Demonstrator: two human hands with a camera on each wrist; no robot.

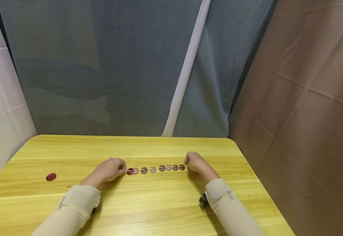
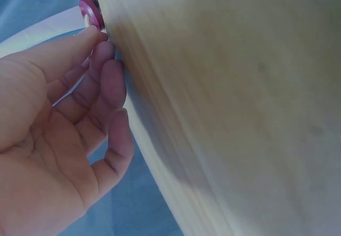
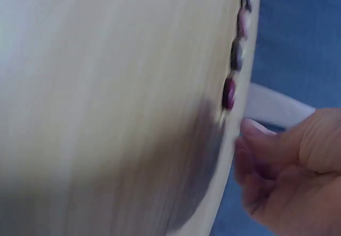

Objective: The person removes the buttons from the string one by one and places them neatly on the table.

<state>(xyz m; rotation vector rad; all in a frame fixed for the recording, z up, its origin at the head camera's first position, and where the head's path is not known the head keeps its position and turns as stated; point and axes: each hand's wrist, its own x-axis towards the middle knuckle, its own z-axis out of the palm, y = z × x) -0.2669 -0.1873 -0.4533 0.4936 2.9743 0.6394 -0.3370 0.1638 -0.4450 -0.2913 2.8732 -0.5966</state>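
Several round buttons in dark red, pink and grey-brown lie in a row along a yellow cord on the wooden table. At the row's left end, my left hand pinches the cord between thumb and index finger, beside a dark red button. The other left fingers curve loosely. Just past the dark red button at the right end is my right hand, its fingers loosely curled. A short cord end shows below that button, apart from the right fingertips; the right wrist view is blurred.
A loose dark red button lies at the table's left. Near the left wrist is a small dark scrap. Grey cloth hangs behind the wooden table, and brown cloth on the right.
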